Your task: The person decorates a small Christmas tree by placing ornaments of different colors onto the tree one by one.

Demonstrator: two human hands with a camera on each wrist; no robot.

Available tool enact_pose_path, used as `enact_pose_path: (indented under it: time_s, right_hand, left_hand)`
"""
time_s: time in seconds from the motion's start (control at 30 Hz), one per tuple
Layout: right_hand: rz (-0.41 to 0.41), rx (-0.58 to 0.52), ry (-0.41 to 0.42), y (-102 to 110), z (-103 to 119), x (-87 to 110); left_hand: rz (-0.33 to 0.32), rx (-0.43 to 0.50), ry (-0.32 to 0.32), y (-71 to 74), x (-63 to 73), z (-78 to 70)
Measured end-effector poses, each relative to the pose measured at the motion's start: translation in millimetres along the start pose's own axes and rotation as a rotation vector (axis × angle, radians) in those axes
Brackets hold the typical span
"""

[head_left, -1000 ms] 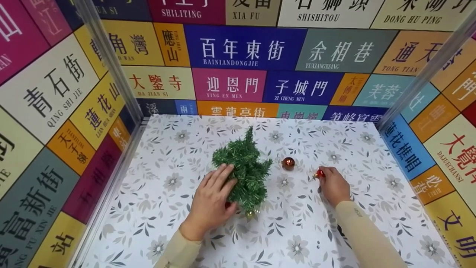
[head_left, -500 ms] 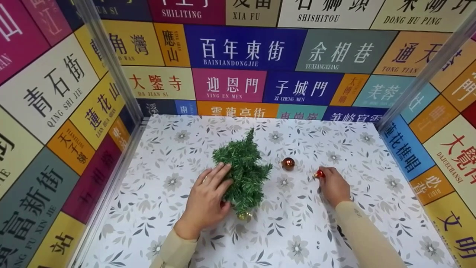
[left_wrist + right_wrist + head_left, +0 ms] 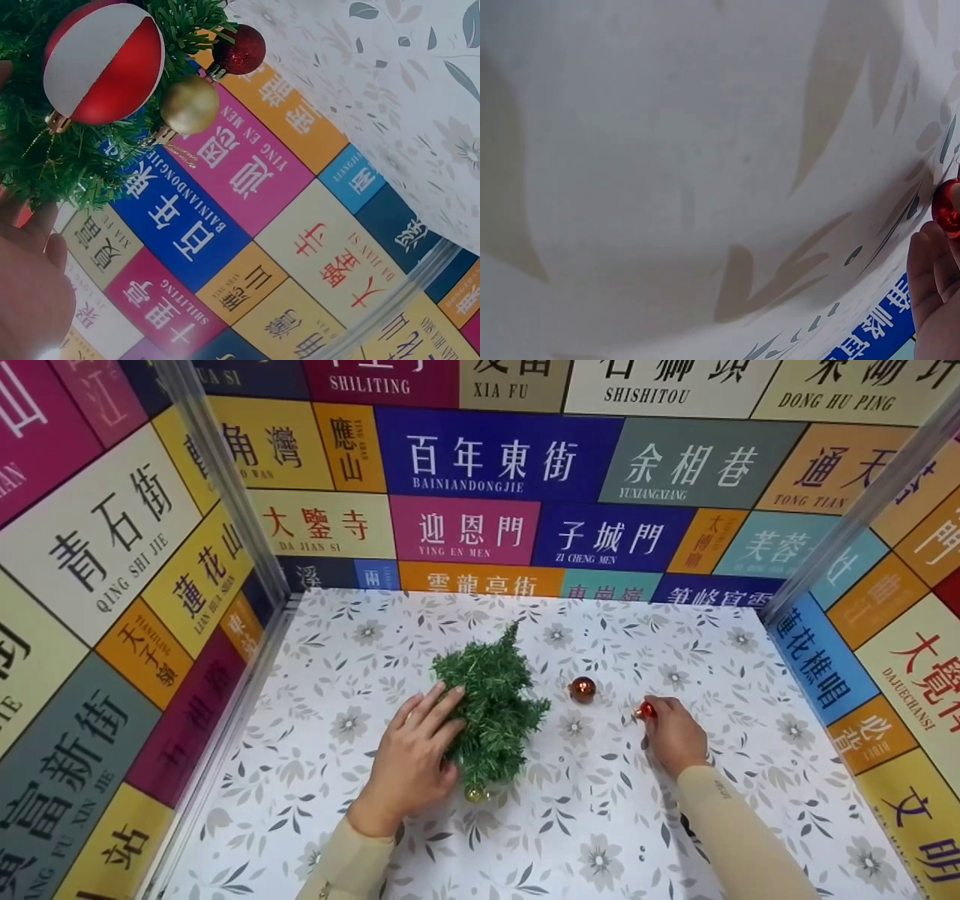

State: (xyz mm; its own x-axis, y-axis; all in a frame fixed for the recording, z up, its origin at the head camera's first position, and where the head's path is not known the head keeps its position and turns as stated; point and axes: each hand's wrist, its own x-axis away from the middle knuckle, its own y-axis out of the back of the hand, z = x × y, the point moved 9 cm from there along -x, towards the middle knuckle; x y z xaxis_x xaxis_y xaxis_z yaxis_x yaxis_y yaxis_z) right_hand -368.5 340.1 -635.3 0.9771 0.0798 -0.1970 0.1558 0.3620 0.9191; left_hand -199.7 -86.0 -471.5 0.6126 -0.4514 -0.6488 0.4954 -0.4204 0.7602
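A small green artificial Christmas tree stands at the middle of the table, its tip leaning right. My left hand holds its left side, fingers lying over the branches and thumb lower down. Close by in the left wrist view hang a red and white bauble, a gold bauble and a glittery dark red bauble. Another gold ball shows under the lower branches. Over to the right, my right hand pinches a small shiny red bauble with a gold cap, close to the tabletop.
Between the tree and my right hand lies a copper-brown bauble. A white cloth with grey leaves and flowers covers the table. Panels of coloured street-name signs and clear corner posts enclose its back and sides.
The tree has turned a little under my left hand: its tip has shifted right and the gold ball at its base left. My left hand has slid slightly left; the right hand has kept still.
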Motion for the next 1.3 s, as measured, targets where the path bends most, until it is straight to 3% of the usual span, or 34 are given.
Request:
enact_pose_path:
  time_s: [0.43,0.93,1.3]
  right_hand:
    - [-0.049,0.017,0.060,2,0,0.6]
    - [0.009,-0.054,0.027,5,-2,0.2]
    - [0.014,-0.079,0.020,17,3,5.6]
  left_hand:
    - [-0.016,0.005,0.003,0.4,1.6,3.5]
    - [-0.027,0.010,-0.002,2.1,-0.3,1.4]
    - [-0.035,0.014,-0.004,3.6,-0.6,0.9]
